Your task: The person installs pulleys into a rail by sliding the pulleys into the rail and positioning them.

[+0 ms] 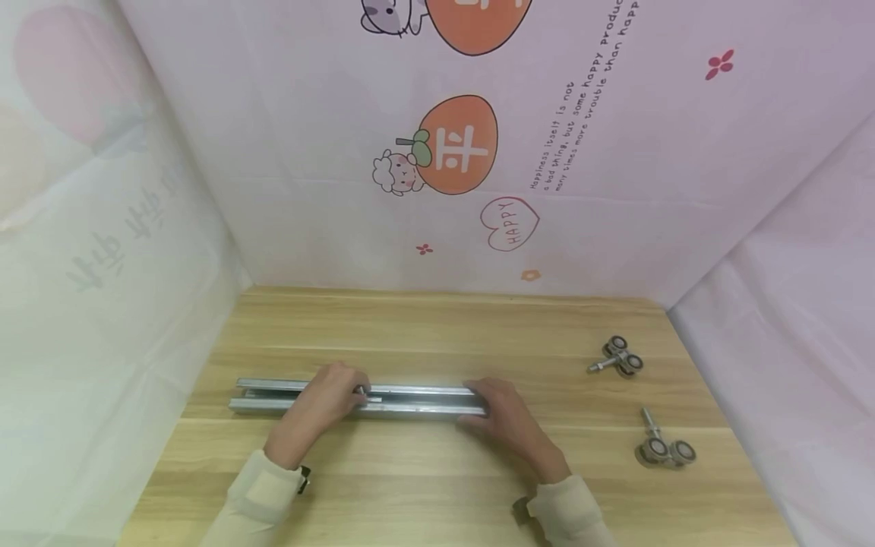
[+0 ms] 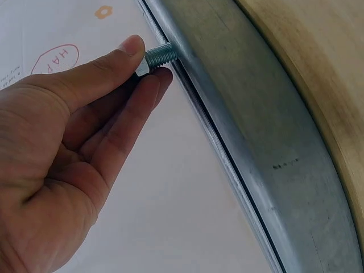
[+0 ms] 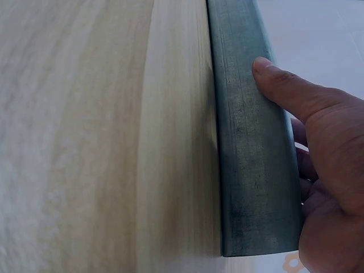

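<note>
A long metal rail [image 1: 424, 410] lies across the wooden table with its slot facing up. At its right end my right hand [image 1: 507, 416] grips it, the thumb [image 3: 284, 85] along the near wall in the right wrist view. My left hand [image 1: 321, 403] is over the rail, left of its middle. Between thumb and fingers it pinches the top of a threaded bolt [image 2: 161, 56], which stands up out of the slot in the left wrist view. The bolt's lower part is hidden inside the rail.
Two roller trolleys with threaded stems are on the right of the table [image 1: 437, 486]: a far one [image 1: 630, 362] and a nearer one [image 1: 658, 451]. Printed cloth walls [image 1: 307, 228] enclose the table at the back and both sides.
</note>
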### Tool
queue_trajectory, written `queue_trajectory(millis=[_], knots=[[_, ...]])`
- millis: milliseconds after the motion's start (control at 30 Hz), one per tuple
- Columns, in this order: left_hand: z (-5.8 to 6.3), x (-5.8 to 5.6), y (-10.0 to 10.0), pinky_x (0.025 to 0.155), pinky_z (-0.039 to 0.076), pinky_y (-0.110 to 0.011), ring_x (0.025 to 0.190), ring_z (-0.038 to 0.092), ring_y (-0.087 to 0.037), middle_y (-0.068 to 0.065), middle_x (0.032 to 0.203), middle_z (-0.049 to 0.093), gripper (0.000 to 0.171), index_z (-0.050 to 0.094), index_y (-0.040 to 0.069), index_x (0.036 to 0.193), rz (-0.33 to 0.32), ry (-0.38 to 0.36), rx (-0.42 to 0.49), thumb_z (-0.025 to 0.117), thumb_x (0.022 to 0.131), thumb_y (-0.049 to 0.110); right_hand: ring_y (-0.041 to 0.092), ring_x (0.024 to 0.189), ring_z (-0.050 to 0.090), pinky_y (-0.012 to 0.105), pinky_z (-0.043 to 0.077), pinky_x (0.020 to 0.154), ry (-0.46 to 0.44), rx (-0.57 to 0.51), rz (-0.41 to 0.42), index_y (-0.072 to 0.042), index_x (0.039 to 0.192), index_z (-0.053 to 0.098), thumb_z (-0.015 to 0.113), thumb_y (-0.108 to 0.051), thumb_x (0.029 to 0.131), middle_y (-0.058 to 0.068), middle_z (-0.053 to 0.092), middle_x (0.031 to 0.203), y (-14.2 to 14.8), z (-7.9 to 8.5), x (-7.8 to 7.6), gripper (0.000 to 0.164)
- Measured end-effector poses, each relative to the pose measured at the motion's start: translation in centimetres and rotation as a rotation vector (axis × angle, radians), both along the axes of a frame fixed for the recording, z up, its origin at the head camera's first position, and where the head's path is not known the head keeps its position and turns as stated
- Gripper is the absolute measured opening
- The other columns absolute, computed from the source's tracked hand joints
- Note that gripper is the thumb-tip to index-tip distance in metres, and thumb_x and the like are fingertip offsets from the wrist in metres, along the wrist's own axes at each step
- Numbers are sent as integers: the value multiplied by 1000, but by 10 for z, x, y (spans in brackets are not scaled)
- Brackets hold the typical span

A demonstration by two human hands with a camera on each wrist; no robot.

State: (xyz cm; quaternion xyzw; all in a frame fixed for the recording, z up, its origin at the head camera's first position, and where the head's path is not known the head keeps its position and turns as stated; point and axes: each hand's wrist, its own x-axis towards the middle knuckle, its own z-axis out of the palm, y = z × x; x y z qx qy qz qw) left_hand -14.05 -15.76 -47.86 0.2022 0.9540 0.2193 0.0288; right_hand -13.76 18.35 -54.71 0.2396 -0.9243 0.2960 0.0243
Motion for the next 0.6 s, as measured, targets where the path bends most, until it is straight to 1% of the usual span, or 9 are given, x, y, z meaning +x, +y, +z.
queue_trajectory(millis=[300, 433, 600], knots=[[-2, 1, -15, 75, 61, -38, 80, 73, -20, -5, 88, 79, 10, 81, 8, 87, -6, 29, -15, 88, 81, 3, 25, 109, 69, 50, 52, 103, -8, -8, 8, -5, 133, 71, 91, -34, 84, 6, 76, 117, 1, 0, 0, 60], [-1, 2, -22, 75, 62, -38, 81, 73, -21, -6, 89, 79, 11, 81, 7, 86, 0, 26, -12, 88, 81, 1, 24, 109, 68, 49, 53, 102, -11, -6, 5, -5, 133, 71, 91, -34, 84, 6, 76, 117, 1, -1, 0, 60], [0, 2, -29, 76, 61, -40, 81, 73, -22, -5, 89, 79, 11, 81, 8, 86, 5, 33, -30, 87, 81, 1, 23, 107, 69, 49, 54, 100, 0, -12, 9, -4, 132, 71, 91, -33, 83, 6, 76, 116, 1, -1, 0, 60]])
